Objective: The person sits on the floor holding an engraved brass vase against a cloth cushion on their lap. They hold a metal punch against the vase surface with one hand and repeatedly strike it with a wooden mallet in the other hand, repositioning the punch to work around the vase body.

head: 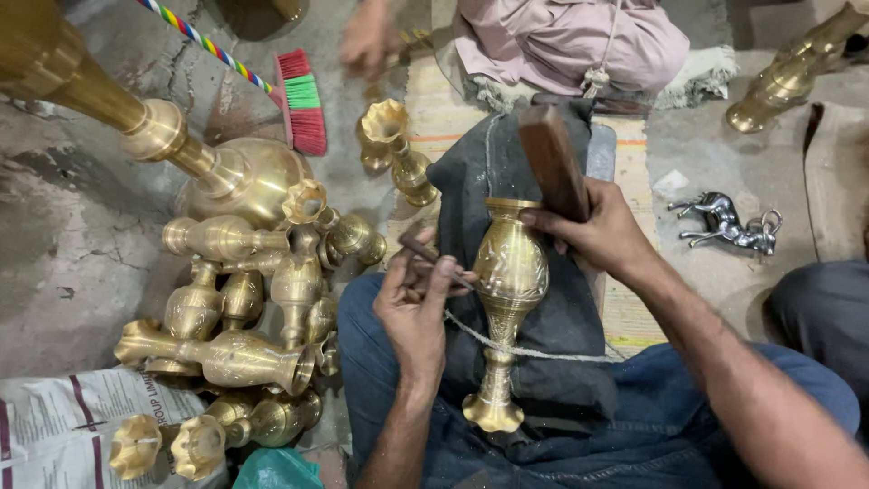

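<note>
A brass vase (509,299) is laid on a dark cloth (543,308) across the person's lap, mouth away from the body, and is bound there by a cord (529,350) across its stem. A thin chisel (433,260) is pinched in the closed fingers of the left hand (415,308), its tip at the vase's left flank, while a wooden mallet (552,161) is gripped firmly in the right hand (599,231) just above the vase's mouth. More brass vases (244,308) are heaped on the concrete floor (63,235) to the left, near a brush (301,101); a small silver horse figurine (729,222) lies on the right.

A cracked concrete floor (81,235) carries a heap of brass vases (244,299) at left, a red-and-green brush (303,104) above, a striped mat (634,172) at centre, and a silver horse figurine (729,222) at right.
</note>
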A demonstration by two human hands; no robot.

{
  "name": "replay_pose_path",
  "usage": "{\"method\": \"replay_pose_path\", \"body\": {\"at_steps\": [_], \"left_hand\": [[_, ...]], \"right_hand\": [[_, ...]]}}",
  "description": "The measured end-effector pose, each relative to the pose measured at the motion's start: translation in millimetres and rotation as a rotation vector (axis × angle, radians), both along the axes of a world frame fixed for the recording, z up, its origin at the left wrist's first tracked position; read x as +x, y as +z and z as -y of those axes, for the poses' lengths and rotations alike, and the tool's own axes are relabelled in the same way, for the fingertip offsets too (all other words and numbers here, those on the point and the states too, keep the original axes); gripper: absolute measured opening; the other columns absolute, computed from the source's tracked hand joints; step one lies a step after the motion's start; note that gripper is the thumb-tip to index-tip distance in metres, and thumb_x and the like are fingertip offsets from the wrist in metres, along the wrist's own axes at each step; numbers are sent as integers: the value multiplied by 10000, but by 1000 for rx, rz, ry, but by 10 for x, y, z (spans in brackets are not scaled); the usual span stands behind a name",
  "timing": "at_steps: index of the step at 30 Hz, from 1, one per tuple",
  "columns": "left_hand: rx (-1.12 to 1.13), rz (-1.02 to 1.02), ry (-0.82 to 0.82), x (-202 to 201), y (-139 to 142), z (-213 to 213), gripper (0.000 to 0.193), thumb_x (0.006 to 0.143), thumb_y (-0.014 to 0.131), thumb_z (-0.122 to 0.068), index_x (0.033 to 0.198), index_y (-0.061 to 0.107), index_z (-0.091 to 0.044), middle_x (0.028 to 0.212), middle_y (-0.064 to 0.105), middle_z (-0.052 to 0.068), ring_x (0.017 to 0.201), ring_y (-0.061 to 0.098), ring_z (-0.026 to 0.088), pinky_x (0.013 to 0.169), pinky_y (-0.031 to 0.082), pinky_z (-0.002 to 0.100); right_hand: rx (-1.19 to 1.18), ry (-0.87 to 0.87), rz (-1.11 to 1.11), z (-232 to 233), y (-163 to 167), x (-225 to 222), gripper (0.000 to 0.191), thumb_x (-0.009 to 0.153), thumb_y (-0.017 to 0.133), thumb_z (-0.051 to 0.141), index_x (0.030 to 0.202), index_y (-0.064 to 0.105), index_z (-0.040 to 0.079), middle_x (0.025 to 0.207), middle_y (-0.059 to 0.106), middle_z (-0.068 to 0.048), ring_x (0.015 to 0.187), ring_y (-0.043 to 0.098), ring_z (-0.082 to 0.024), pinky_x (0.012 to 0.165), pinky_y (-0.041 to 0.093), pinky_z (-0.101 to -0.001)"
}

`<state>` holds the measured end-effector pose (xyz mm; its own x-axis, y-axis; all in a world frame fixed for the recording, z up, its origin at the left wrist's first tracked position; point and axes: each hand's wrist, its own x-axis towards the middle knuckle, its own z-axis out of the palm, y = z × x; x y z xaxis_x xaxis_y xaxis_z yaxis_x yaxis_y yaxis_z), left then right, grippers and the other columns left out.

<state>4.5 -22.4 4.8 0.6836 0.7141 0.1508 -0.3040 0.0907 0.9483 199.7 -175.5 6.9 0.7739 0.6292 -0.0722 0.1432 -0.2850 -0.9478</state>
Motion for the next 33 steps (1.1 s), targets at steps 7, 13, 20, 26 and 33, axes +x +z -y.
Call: {"method": "replay_pose_path", "body": {"at_steps": [7, 13, 20, 26, 33], "left_hand": [[28, 35, -220, 188, 120, -37, 416, 963, 720, 0, 1364, 614, 28, 985, 765, 67, 883, 753, 132, 787, 656, 286], [171, 27, -255, 276, 207, -57, 379, 989, 745, 28, 1356, 648, 47, 960, 751, 87, 862, 710, 110, 782, 608, 277], [20, 62, -204, 239, 183, -148, 398, 980, 721, 1, 1364, 620, 22, 983, 752, 73, 873, 741, 122, 782, 656, 293], [67, -12, -240, 198, 207, -111, 397, 972, 728, -18, 1356, 635, 10, 988, 768, 75, 888, 744, 112, 800, 647, 289], [6, 13, -289, 224, 299, -31, 394, 968, 726, -41, 1349, 634, -2, 1023, 781, 42, 930, 736, 77, 843, 636, 258]], "right_hand": [[67, -1, 448, -27, 315, -244, 443, 841, 846, 321, 1055, 636, -4, 844, 699, -51, 733, 620, -114, 639, 510, -338], [-143, -82, 530, -41, 404, -347, 439, 866, 881, 335, 940, 612, -4, 726, 618, -143, 632, 545, -198, 609, 482, -383], [-53, -62, 457, -23, 350, -295, 403, 859, 865, 331, 963, 629, 21, 736, 624, -64, 678, 526, -118, 615, 473, -331], [-49, -71, 421, -6, 340, -302, 397, 862, 874, 323, 950, 630, 23, 737, 586, -47, 688, 493, -112, 609, 455, -321], [34, -37, 368, 23, 229, -287, 430, 870, 866, 296, 1083, 625, 11, 876, 643, -52, 791, 571, -116, 684, 496, -312]]}}
